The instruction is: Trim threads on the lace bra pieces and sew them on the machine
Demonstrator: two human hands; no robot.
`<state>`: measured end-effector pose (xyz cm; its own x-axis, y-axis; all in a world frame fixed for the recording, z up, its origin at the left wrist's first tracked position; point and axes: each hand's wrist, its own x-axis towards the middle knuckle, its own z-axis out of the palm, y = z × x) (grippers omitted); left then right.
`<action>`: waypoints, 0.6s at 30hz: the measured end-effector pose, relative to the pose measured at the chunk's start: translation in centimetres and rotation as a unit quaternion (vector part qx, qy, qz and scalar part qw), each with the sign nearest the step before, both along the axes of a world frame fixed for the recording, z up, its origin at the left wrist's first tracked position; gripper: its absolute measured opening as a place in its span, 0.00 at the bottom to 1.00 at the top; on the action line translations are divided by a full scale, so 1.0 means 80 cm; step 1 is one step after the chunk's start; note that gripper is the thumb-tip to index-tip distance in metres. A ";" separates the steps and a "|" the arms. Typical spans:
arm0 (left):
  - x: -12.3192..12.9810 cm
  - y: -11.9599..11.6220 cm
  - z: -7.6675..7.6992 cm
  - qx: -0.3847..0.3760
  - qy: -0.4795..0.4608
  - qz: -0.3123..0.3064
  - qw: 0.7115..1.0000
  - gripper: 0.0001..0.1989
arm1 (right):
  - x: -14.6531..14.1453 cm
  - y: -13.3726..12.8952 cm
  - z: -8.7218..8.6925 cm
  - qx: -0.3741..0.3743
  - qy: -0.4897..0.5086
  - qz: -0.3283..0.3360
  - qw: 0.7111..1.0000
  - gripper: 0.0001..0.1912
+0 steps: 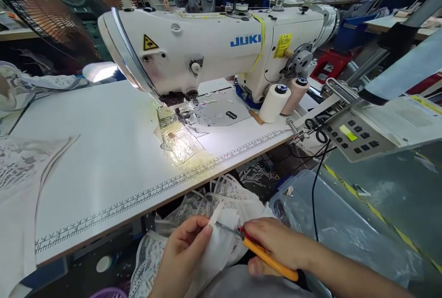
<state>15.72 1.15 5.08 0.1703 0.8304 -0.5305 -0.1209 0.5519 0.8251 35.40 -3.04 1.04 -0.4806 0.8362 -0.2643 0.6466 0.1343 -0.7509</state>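
My left hand (188, 247) pinches a narrow white strip on the edge of a white lace garment (219, 247) between thumb and fingers. In my right hand (276, 247) is a pair of scissors (267, 259) with orange handles and a bit of red near the pivot. Their metal blades point left and lie against the white fabric, close to my left fingertips. Whether the blades are parted is hard to make out. The garment spreads over my lap below the table edge, with lace hanging to the left.
A white sewing machine (210, 44) stands on the white table (93, 150), with a ruler strip along its front edge. Thread cones (274, 104) and a black razor blade (231, 115) lie near it. White lace fabric (20, 183) covers the left end. A control panel (359, 134) juts out right, above a clear plastic bin (331, 215).
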 end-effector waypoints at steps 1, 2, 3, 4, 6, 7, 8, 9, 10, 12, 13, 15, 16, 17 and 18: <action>0.001 -0.002 0.002 0.007 0.003 0.002 1.000 0.15 | -0.003 0.001 0.002 -0.005 0.007 -0.001 1.000 0.25; 0.002 -0.003 0.004 0.014 0.006 0.000 1.000 0.15 | -0.006 0.002 0.004 -0.009 0.010 -0.001 1.000 0.24; 0.003 -0.004 0.006 0.022 0.010 -0.004 1.000 0.15 | -0.008 0.003 0.007 -0.011 0.010 -0.002 1.000 0.24; 0.004 -0.006 0.008 0.029 0.014 -0.006 0.999 0.15 | -0.010 0.004 0.011 -0.012 0.008 -0.003 1.000 0.23; 0.004 -0.008 0.010 0.038 0.022 -0.004 0.999 0.15 | -0.014 0.004 0.016 -0.013 0.003 -0.006 1.000 0.23; 0.004 -0.008 0.011 0.039 0.023 -0.003 0.999 0.15 | -0.016 0.004 0.017 -0.012 0.001 -0.010 1.000 0.23; 0.004 -0.009 0.011 0.039 0.023 -0.003 0.999 0.15 | -0.018 0.003 0.018 -0.012 0.000 -0.014 1.000 0.23; 0.004 -0.009 0.011 0.039 0.021 -0.002 0.999 0.15 | -0.020 0.002 0.018 -0.014 0.000 -0.022 1.000 0.23; 0.004 -0.009 0.011 0.039 0.017 -0.001 0.999 0.15 | -0.022 0.001 0.017 -0.017 0.001 -0.031 0.999 0.23; 0.003 -0.010 0.010 0.039 0.009 -0.001 0.999 0.16 | -0.025 -0.002 0.015 -0.029 0.014 -0.060 0.998 0.23; 0.003 -0.010 0.010 0.039 0.007 -0.002 0.999 0.16 | -0.027 -0.004 0.014 -0.041 0.029 -0.077 0.996 0.24; 0.002 -0.010 0.010 0.039 0.005 -0.001 0.999 0.16 | -0.027 -0.007 0.011 -0.072 0.072 -0.103 0.989 0.26; 0.001 -0.010 0.010 0.041 0.005 0.000 0.999 0.16 | -0.027 -0.008 0.010 -0.087 0.094 -0.109 0.986 0.27; 0.001 -0.011 0.011 0.044 0.007 0.000 0.999 0.15 | -0.025 -0.009 0.010 -0.086 0.111 -0.116 0.983 0.28; 0.000 -0.011 0.012 0.046 0.010 0.000 0.999 0.15 | -0.023 -0.009 0.010 -0.069 0.121 -0.124 0.982 0.29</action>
